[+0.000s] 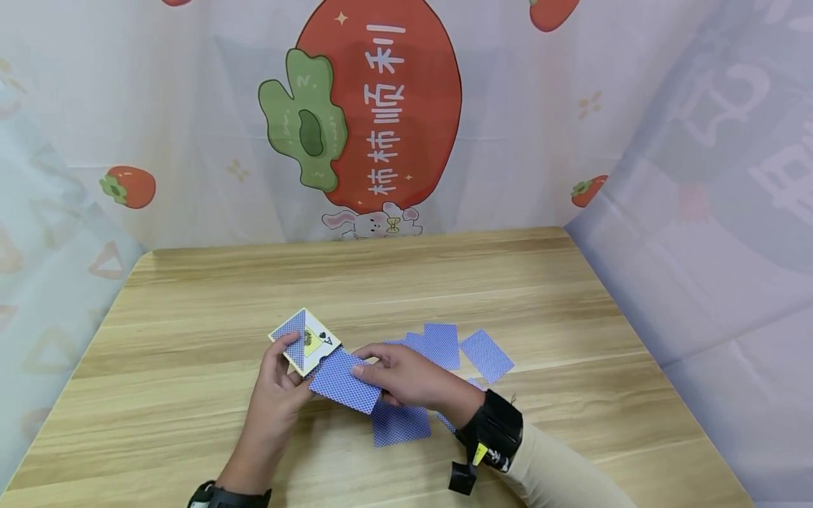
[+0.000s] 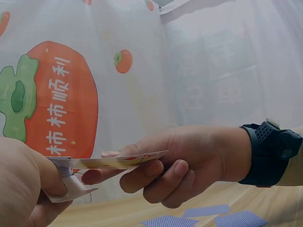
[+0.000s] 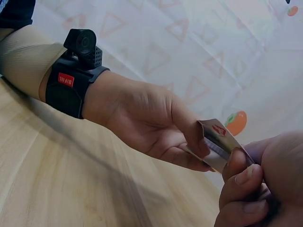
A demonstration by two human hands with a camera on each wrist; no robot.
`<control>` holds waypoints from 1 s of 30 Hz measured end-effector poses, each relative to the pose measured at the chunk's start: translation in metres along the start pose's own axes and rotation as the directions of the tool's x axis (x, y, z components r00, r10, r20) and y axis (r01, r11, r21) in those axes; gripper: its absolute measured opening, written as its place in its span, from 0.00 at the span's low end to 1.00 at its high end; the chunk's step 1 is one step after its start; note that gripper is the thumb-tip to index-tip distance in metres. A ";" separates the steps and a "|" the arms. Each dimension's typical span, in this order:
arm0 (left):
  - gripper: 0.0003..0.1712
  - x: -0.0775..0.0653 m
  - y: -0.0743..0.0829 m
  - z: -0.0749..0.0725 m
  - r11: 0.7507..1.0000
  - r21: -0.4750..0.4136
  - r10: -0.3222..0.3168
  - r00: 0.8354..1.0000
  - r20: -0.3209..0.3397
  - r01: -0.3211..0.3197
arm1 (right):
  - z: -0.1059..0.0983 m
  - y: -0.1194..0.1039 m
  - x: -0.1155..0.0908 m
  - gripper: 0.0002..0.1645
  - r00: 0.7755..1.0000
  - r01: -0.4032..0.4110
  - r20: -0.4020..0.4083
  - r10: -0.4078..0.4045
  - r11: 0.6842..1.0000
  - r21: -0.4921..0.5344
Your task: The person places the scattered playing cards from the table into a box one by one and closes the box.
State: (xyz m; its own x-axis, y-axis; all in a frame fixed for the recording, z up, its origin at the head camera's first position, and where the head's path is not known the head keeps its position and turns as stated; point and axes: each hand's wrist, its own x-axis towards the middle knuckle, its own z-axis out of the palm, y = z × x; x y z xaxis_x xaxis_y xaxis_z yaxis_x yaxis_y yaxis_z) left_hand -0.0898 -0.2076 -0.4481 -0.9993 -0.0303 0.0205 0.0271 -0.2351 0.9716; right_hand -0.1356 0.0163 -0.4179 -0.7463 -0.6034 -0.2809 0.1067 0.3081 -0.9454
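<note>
My left hand [image 1: 276, 391] grips a playing-card box [image 1: 315, 346] from below and the side, a finger lying on its face. The box has a blue patterned part, a white edge and a printed ace of spades. In my right hand [image 1: 406, 374] a blue-patterned playing card [image 1: 345, 381] is pinched between thumb and fingers, back up. Its far end meets the box's lower right end; whether it is inside cannot be seen. The left wrist view shows the held card [image 2: 125, 161] nearly edge-on. In the right wrist view the left fingers hold the box [image 3: 221, 137].
Several blue-backed cards lie loose on the wooden table [image 1: 190, 317], right of the hands: one card [image 1: 488, 355] apart, another card [image 1: 442, 344] overlapping its neighbours, and a nearer card [image 1: 401, 427] partly under the right hand. A printed curtain [image 1: 508, 141] stands behind.
</note>
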 end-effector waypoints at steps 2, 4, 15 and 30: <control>0.45 0.000 0.000 0.000 1.000 0.005 -0.006 1.000 -0.005 0.006 | 0.000 0.000 0.001 0.19 1.000 0.007 -0.003 -0.007 1.000 0.018; 0.45 -0.001 0.001 0.001 1.000 0.017 -0.015 1.000 -0.013 0.015 | 0.001 0.000 0.002 0.18 1.000 0.012 -0.003 -0.012 0.999 0.043; 0.45 0.000 0.001 0.000 0.998 0.047 -0.035 0.999 -0.007 0.035 | 0.010 -0.004 0.004 0.13 0.998 -0.023 -0.053 0.027 0.997 0.068; 0.45 -0.001 0.001 0.000 0.997 0.069 -0.026 1.000 0.000 0.026 | 0.009 -0.011 0.004 0.28 0.999 0.033 -0.039 -0.026 0.984 0.175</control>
State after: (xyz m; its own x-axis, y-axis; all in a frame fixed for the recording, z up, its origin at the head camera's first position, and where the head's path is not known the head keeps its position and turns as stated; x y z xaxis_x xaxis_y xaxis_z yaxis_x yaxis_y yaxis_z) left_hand -0.0886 -0.2079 -0.4473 -0.9997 -0.0240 -0.0048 -0.0007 -0.1684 0.9857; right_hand -0.1337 0.0043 -0.4104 -0.7741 -0.5819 -0.2492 0.1954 0.1548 -0.9684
